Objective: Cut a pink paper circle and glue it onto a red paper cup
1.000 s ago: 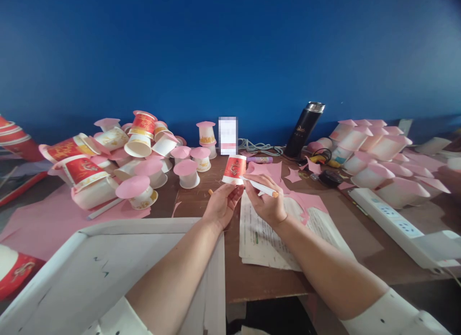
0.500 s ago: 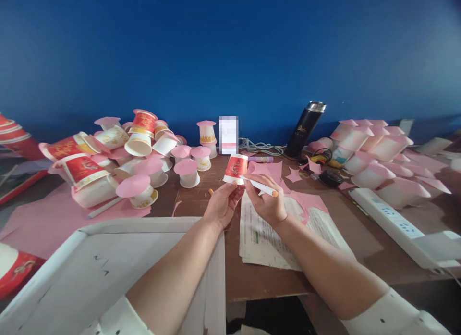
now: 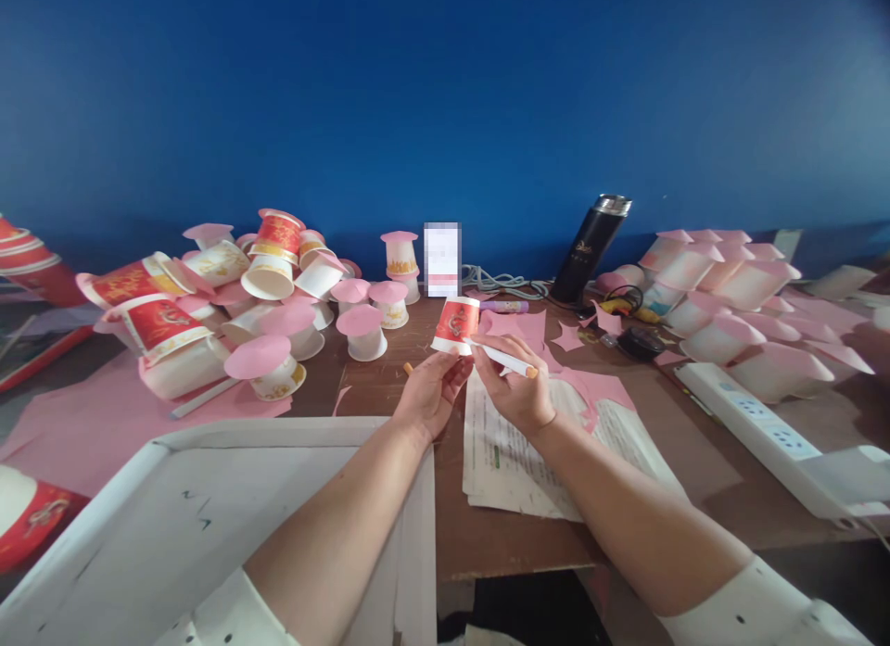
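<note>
My left hand (image 3: 429, 393) holds a small red and white paper cup (image 3: 455, 325) upside down above the brown table (image 3: 702, 461). My right hand (image 3: 518, 388) grips a white glue stick with an orange end (image 3: 506, 360), its tip touching the cup's rim. Pink paper scraps (image 3: 532, 335) and printed sheets (image 3: 511, 451) lie under and behind my hands.
A heap of cups with pink paper lids (image 3: 264, 298) fills the left. More pink-lidded cups (image 3: 723, 289) sit at the right, by a white power strip (image 3: 771, 433). A black flask (image 3: 591, 247) stands at the back. A white tray (image 3: 209, 525) lies near me on the left.
Almost nothing: both hands stay together on the cup and glue stick, and the view has shifted very slightly.
</note>
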A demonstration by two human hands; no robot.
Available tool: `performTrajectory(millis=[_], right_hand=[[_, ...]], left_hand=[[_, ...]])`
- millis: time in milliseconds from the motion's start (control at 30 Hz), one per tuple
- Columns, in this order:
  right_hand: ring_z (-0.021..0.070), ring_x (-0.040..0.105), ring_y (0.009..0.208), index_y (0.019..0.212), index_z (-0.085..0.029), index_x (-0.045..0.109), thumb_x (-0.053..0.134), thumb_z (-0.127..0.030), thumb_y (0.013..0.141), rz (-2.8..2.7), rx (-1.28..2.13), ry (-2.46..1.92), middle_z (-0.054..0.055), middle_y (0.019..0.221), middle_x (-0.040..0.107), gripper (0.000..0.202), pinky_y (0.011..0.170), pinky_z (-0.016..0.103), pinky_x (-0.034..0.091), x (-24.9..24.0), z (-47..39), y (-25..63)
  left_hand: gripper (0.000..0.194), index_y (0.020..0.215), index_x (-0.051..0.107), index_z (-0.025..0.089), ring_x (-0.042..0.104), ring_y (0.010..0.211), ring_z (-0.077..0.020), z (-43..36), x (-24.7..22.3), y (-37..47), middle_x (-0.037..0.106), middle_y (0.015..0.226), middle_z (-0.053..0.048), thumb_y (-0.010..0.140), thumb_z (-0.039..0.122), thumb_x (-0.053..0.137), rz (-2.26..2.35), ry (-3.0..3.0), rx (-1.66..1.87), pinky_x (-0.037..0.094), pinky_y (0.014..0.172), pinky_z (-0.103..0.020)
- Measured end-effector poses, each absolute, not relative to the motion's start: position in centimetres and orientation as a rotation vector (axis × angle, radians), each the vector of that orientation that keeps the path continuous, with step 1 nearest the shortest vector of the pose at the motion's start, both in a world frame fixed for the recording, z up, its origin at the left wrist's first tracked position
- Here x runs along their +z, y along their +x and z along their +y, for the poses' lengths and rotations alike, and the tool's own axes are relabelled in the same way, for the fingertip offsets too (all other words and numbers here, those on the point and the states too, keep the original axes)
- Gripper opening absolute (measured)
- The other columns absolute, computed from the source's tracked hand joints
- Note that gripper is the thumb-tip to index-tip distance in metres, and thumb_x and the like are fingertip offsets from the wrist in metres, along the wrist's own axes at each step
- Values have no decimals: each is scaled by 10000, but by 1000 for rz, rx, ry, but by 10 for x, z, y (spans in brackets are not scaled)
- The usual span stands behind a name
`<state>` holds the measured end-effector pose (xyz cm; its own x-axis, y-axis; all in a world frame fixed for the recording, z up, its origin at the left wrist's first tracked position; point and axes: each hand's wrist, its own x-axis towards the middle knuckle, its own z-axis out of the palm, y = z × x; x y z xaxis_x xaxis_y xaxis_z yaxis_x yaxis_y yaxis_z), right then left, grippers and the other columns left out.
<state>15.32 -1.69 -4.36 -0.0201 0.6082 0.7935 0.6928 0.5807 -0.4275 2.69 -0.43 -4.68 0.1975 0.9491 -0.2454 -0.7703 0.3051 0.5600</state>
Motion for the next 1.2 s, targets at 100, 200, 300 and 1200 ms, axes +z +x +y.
performTrajectory(millis=[100,200,300,1200], right_hand=[[147,626,705,986,-199,662,561,-232,881,-1712,-108,-1083,54,870,702,149,663,279,528,-43,-17,153],[152,626,717,977,-194,661,561,-228,880,-1722,-133,-1082,53,861,702,143,674,284,526,-43,-17,153],[155,630,724,978,-194,657,557,-232,883,-1726,-131,-1089,53,860,703,143,680,288,527,-43,-17,153],[170,661,787,960,-213,654,556,-232,875,-1739,-82,-1054,49,890,713,131,742,315,550,-46,-17,153]], left_hand=[[157,693,677,96,643,634,-78,-4,-48,26,687,687,-35,798,42,573,597,363,1242,531,694,-181],[166,682,670,95,644,637,-83,-4,-48,26,679,672,-35,800,41,567,606,370,1251,529,705,-191],[181,683,666,89,645,639,-90,-4,-48,27,672,664,-43,816,51,550,619,369,1257,528,714,-205],[71,732,663,93,633,668,-101,-1,-50,26,677,695,-45,781,96,612,600,401,1256,509,779,-248]])
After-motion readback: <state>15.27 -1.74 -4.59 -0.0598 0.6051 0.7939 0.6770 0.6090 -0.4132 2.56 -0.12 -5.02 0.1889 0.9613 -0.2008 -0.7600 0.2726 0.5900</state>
